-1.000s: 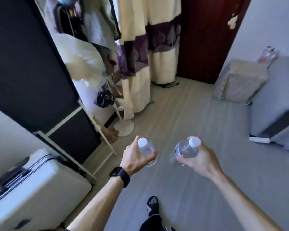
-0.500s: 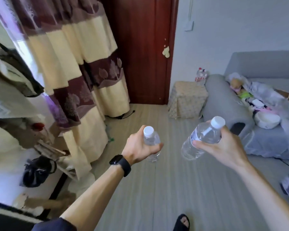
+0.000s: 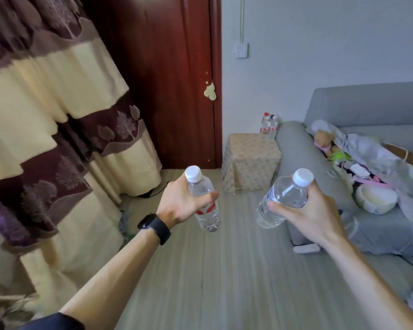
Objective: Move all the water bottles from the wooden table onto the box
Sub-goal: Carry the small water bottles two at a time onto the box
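My left grip still wrapped round bottle, right grip round second bottle, both above floor. Box beside sofa closer than before, other bottles at its far corner.

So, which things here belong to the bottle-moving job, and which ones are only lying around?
Job:
left hand gripping a water bottle
right hand gripping a second bottle
cloth-covered box
standing bottles at its back corner

Lying about:
curtain
door
sofa
toys and clothes on it
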Action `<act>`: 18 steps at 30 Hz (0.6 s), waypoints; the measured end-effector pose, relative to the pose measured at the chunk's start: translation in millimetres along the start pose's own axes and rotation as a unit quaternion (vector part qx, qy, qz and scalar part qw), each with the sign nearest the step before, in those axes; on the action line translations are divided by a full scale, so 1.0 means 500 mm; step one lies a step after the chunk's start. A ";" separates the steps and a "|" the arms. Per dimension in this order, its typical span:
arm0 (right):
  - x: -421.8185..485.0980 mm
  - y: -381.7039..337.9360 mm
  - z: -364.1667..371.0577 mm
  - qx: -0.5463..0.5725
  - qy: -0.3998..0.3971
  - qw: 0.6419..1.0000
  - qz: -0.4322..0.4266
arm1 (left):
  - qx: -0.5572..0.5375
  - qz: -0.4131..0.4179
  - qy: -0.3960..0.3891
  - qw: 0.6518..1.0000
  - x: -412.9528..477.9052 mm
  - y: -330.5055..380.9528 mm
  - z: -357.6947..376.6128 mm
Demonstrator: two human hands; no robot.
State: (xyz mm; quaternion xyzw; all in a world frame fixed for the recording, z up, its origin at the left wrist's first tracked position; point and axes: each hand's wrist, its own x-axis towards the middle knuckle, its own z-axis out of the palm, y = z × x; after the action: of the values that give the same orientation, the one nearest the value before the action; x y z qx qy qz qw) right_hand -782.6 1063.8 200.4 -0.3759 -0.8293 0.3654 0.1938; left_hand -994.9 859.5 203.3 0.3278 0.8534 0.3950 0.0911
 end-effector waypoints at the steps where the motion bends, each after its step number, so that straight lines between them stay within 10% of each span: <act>1: 0.035 0.008 0.005 -0.003 0.001 1.000 0.004 | -0.005 -0.006 -0.005 1.000 0.034 -0.009 0.017; 18: 0.565 0.167 0.119 -0.007 -0.003 0.992 0.123 | 0.026 -0.020 -0.156 0.987 0.693 -0.102 0.289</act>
State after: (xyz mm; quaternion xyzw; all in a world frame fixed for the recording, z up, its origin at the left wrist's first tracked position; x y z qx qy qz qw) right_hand -959.2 1290.1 111.9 -0.4759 -0.7796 0.3814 0.1423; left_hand -1226.1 1143.1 104.7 0.3704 0.8453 0.3144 0.2223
